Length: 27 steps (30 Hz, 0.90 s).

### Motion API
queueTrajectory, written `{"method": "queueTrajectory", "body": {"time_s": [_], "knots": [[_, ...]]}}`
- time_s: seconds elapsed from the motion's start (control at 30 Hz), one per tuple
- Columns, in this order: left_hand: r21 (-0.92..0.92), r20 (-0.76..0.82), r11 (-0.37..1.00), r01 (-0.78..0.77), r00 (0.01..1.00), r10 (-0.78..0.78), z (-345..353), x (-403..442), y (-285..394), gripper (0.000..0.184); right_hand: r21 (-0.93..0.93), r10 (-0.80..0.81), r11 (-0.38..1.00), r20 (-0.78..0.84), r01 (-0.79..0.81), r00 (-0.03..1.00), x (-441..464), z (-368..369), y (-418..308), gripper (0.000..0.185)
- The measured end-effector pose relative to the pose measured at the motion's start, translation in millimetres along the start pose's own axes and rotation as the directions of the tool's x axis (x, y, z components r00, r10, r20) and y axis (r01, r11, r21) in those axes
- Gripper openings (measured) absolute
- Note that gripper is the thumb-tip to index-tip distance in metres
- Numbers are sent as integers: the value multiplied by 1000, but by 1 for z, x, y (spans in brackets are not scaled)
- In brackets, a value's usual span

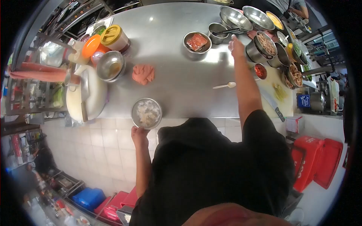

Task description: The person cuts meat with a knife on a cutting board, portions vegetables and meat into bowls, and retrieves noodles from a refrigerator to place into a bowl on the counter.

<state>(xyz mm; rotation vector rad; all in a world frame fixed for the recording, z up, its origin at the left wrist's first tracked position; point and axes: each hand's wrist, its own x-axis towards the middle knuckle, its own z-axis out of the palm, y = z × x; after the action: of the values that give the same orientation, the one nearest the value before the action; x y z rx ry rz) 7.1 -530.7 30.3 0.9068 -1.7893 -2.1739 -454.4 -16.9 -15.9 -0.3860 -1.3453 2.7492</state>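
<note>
My left hand (140, 136) grips the rim of a metal bowl (160, 113) at the table's near edge. White powder (148, 111) covers pale pieces inside it. On the right, my arm stretches out, and my right hand (236, 46) is over the steel table with its fingers apart and nothing seen in them. Close to its fingertips stands a small steel pot (216, 29), with a black-handled utensil (228, 31) lying across it. A steel bowl with red-brown blocks (197, 42) sits left of that pot. Below my forearm lies a pale spoon (225, 85).
A pink cloth (143, 74), an empty-looking steel bowl (111, 66) and a yellow-lidded tub (114, 38) are on the left. At right, a knife (272, 104) rests on a cutting board (270, 80), near pots of cooked pieces (266, 43). Another person (294, 8) stands at far right.
</note>
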Motion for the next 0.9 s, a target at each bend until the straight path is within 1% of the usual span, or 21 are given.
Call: {"method": "queueTrajectory", "body": {"time_s": [0.07,0.1,0.13,0.2,0.23,0.27,0.3,0.33,0.37,0.43,0.5,0.53,0.57,0.6,0.63,0.7,0.73,0.8,0.87,0.9], "knots": [[-14,10,1000,-6,1000,6,16,5,-9,10,-254,-13,967,-184,-35,983,25,28,-36,16],[17,-1,1000,-2,1000,2,29,6,-9,10,-376,-37,924,-270,-70,962,38,31,-39,20],[48,-13,999,4,1000,-3,42,7,-8,10,-430,-72,901,-273,-54,959,49,34,-36,24],[179,-60,983,33,998,-22,72,4,-4,10,-534,-145,845,-276,-26,950,64,35,-28,32],[147,-53,989,35,998,-27,84,4,4,10,-700,-318,711,-236,67,918,80,25,-23,35],[112,-49,993,38,998,-33,94,2,10,9,-835,-473,533,-157,139,867,92,12,-17,38],[89,-43,995,36,999,-33,97,3,9,9,-928,-601,320,-42,192,798,102,5,-12,41],[67,-37,997,35,999,-32,101,4,8,9,-915,-629,301,23,270,777,92,7,-21,48],[44,-32,998,33,999,-32,105,6,7,8,-906,-529,373,-30,200,848,63,27,-43,48],[40,-14,998,54,998,-54,109,8,3,8,-903,-533,373,-19,215,846,45,38,-55,51],[42,15,996,73,997,-74,117,11,7,8,-992,-505,80,47,101,862,58,32,-40,53],[43,28,996,76,997,-77,121,14,10,8,-976,-485,161,52,147,873,70,24,-22,56],[43,40,996,78,996,-80,125,17,12,8,-985,-568,86,77,152,819,68,27,-19,51],[41,45,996,77,996,-79,127,20,13,8,-943,-509,296,-17,156,861,58,30,-29,48],[47,52,997,65,996,-68,128,24,14,8,-859,-430,490,-91,148,898,49,33,-39,46],[68,69,997,35,997,-39,127,31,12,9,-681,-415,698,-132,222,900,43,31,-57,42],[65,75,997,30,997,-35,124,33,10,9,-690,-418,688,-121,226,900,44,31,-64,45],[38,85,999,35,996,-38,118,36,3,9,-799,-485,530,-12,283,875,42,47,-59,47],[-2,94,999,43,995,-42,115,35,-3,10,-825,-379,484,103,291,920,-6,97,-60,48],[-22,98,999,47,994,-45,114,35,-5,10,-864,-371,397,159,311,915,-17,117,-46,45]]}}
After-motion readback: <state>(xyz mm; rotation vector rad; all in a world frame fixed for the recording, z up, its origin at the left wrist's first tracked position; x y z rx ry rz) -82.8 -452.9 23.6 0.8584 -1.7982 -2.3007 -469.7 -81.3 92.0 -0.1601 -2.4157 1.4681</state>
